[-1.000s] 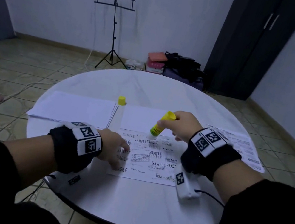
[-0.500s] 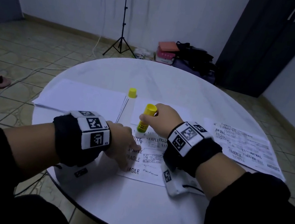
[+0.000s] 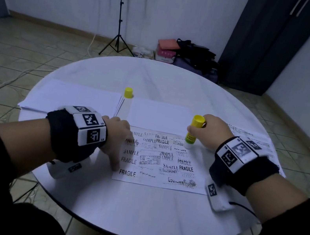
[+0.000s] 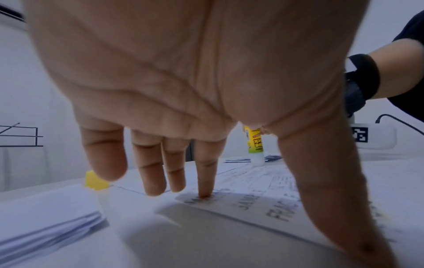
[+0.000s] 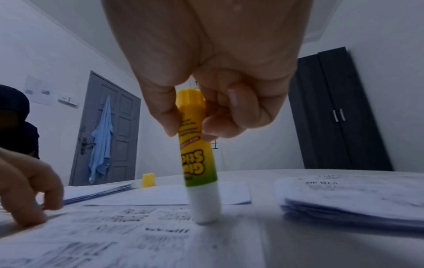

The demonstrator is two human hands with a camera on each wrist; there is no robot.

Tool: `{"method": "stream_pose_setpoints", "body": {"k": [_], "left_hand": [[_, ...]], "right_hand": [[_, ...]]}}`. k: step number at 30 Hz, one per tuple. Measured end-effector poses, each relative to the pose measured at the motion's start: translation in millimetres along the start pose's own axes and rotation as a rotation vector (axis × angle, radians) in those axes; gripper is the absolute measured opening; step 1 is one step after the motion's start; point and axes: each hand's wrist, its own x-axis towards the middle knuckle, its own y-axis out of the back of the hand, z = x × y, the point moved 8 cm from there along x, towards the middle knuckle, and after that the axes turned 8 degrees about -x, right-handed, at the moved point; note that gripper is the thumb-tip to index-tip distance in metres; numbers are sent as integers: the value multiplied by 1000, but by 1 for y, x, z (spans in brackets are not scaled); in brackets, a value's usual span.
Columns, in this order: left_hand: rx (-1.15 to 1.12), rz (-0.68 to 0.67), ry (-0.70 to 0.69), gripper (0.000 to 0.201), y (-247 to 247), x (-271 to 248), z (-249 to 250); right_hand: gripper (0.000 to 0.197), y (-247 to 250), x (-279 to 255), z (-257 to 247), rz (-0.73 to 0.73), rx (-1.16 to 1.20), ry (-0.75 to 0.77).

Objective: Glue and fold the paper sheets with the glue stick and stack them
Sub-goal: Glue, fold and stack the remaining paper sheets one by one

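Observation:
A printed sheet (image 3: 163, 160) with SAMPLE and FRAGILE stamps lies flat near the table's front. My right hand (image 3: 209, 134) grips a yellow glue stick (image 3: 193, 132) upright, its white tip down on the sheet's far right corner (image 5: 204, 215). My left hand (image 3: 118, 142) is spread open, with the forefinger (image 4: 206, 174) and thumb (image 4: 339, 199) pressing the sheet's left edge. The glue stick's yellow cap (image 3: 128, 92) stands on the table behind the sheet.
A stack of blank white sheets (image 3: 70, 98) lies at the left, a single white sheet (image 3: 158, 116) behind the printed one, and a pile of printed sheets (image 3: 250, 138) at the right. The round white table (image 3: 133, 213) ends close in front.
The glue stick has travelled from the sheet's far left towards its far right corner along the top edge. My left hand stays pressed on the left edge. The head view has shifted.

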Motion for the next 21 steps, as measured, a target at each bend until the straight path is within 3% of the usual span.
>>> {"method": "stream_pose_setpoints", "body": {"k": [6, 11, 17, 21], "left_hand": [[-101, -49, 130, 119, -10, 6, -17], [-101, -42, 149, 106, -7, -4, -16], [-87, -47, 90, 86, -4, -13, -8], [-57, -31, 114, 113, -6, -7, -12]], "right_hand": [[20, -8, -21, -56, -72, 205, 165], [27, -30, -40, -115, -121, 159, 328], [32, -54, -56, -133, -208, 15, 408], [30, -50, -73, -125, -235, -27, 455]]}}
